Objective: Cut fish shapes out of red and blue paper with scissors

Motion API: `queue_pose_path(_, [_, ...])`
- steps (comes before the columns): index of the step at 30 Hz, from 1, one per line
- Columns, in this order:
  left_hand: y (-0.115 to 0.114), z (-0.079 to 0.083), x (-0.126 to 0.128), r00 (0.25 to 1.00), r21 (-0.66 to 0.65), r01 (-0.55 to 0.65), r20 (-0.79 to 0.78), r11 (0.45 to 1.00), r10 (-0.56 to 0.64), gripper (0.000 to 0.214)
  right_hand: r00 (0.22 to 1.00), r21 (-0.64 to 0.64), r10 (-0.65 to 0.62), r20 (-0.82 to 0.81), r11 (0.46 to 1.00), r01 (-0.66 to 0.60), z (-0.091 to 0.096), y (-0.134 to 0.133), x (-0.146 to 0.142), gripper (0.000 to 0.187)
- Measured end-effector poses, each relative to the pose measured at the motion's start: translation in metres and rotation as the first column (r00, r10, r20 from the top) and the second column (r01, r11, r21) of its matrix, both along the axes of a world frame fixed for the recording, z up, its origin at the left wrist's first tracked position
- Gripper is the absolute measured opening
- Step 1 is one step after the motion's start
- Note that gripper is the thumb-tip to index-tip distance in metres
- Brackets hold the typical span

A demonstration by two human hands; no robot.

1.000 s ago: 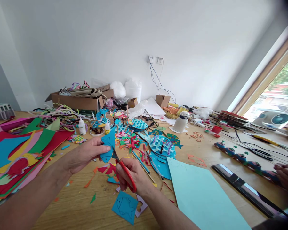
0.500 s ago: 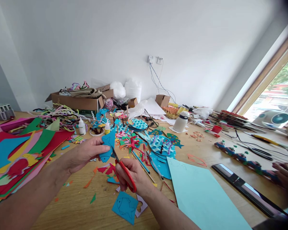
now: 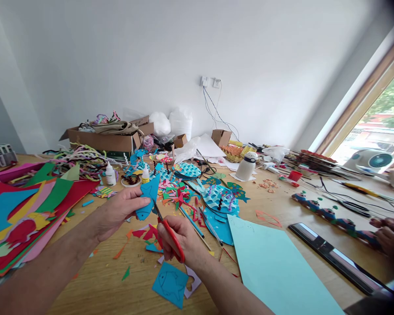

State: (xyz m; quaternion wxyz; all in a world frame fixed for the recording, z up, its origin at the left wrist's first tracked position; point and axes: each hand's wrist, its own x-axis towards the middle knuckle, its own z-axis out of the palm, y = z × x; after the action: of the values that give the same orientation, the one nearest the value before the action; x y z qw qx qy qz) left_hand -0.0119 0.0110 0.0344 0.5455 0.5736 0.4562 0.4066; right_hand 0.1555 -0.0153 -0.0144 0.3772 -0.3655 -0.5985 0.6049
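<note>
My left hand pinches a piece of blue paper with a fish drawn on it in dark lines; its lower edge is cut to a curve. Red-handled scissors are gripped in my right hand, their blades at the right edge of the blue paper. Below my right hand, a blue square with another fish drawing lies on the table, partly over a lilac paper scrap. Paper scraps in red, orange and green are strewn under both hands.
Coloured paper sheets are stacked at left. Glue bottles, paper fish crafts and pencils lie ahead. At right are a light-blue sheet, a long black case, an egg-carton caterpillar and another person's hand.
Both hands keep nearly the same pose, the scissor blades still at the blue paper. The view has shifted slightly. The other person's hand at the right edge has moved a little.
</note>
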Motion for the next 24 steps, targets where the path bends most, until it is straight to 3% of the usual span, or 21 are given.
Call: queue_pose_path(24, [0.0018,-0.003,-0.0039,1.0,-0.059,0.008,-0.022,0.998,-0.009,0.023,1.0,-0.009,-0.014,-0.017,1.0,0.014,-0.0035,0.0003,-0.0025,0.039])
